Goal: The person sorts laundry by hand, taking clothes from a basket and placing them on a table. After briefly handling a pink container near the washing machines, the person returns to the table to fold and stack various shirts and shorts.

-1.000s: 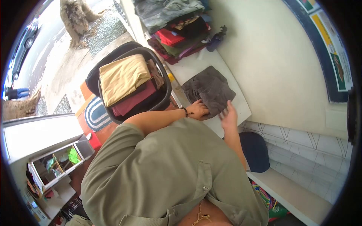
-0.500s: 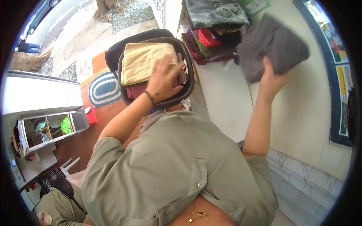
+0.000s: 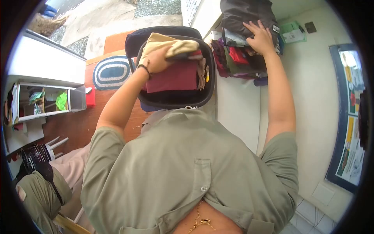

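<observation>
Two hands are extended forward from the body. Nearest, the left hand [image 3: 154,60], with a bracelet at the wrist, has its fingers closed on a tan folded garment [image 3: 171,45]. That garment sits on top of a maroon garment [image 3: 175,78] inside a dark laundry basket [image 3: 212,85]. The basket stands just beside the white table [image 3: 237,105]. Farther off, the right hand [image 3: 260,39] lies with fingers spread open, flat on a dark grey garment [image 3: 241,13]. This tops the pile of folded clothes [image 3: 233,58] at the table's far end. A striped rug [image 3: 111,72] lies on the floor left of the basket.
</observation>
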